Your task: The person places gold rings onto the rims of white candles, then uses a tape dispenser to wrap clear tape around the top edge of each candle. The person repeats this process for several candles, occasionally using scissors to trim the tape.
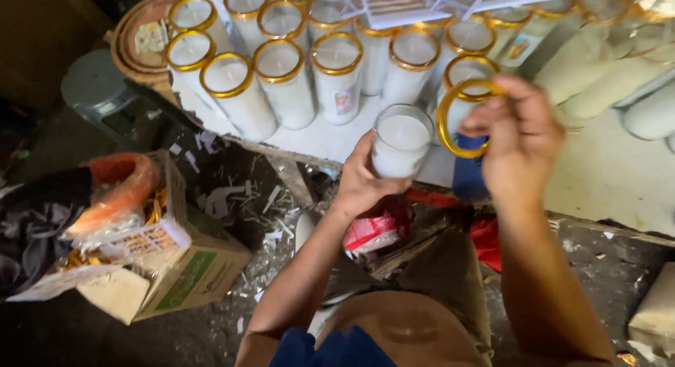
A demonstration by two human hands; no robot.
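Surface: white table (605,170) crowded with gold-rimmed candles (281,79).
Left hand (362,181): wrapped around a candle jar (401,142), upright, just before the table edge.
Right hand (520,138): fingers pinching a gold ring (457,117) beside the jar, its opening tilted sideways.

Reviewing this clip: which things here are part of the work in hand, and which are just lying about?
In hand:
- left hand holding a glass candle with no rim
- right hand holding a gold ring
- ringed candles on the white table

Lying about:
- cardboard boxes
- orange bag
- white scraps on the floor
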